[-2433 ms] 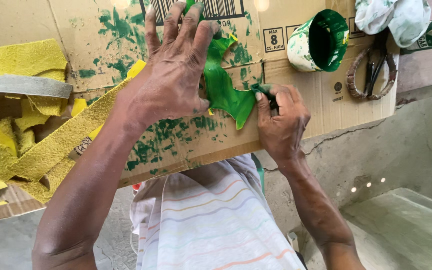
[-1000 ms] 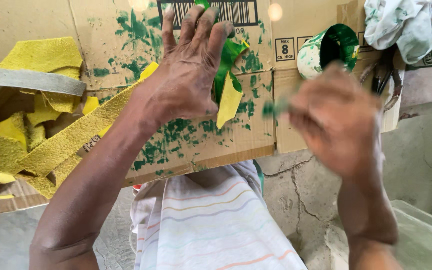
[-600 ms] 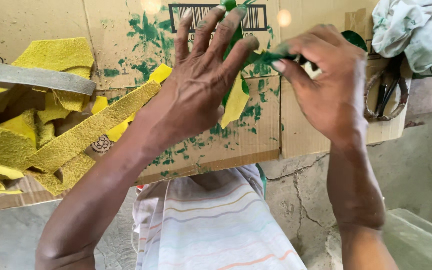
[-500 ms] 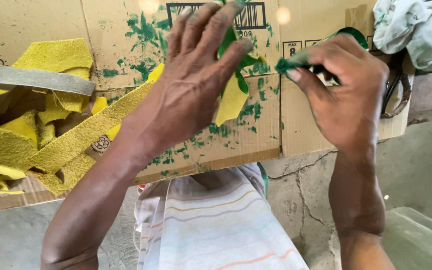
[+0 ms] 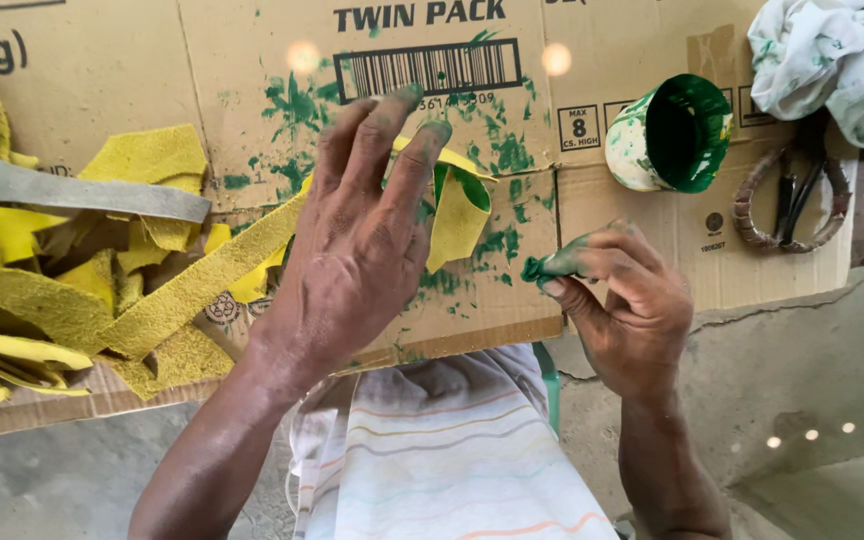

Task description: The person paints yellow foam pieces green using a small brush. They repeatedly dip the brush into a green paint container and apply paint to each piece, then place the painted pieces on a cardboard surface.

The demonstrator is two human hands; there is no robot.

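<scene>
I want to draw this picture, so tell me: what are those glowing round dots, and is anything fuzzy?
In the head view, two pale round glare spots sit on the cardboard, with smaller ones at lower right over the grey floor; they look like lens glare. Light is soft daylight, shadows faint. The left hand, right hand and green-stained cup are all sharp, nothing blurred.

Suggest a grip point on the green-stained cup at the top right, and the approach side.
The green-stained cup lies tipped on the cardboard, mouth facing right toward the scissors. Best guess: come from above and pinch its pale outer wall across the body, near the closed left end. That keeps fingers off the wet-looking green inside and rim. Right hand is nearest.
</scene>
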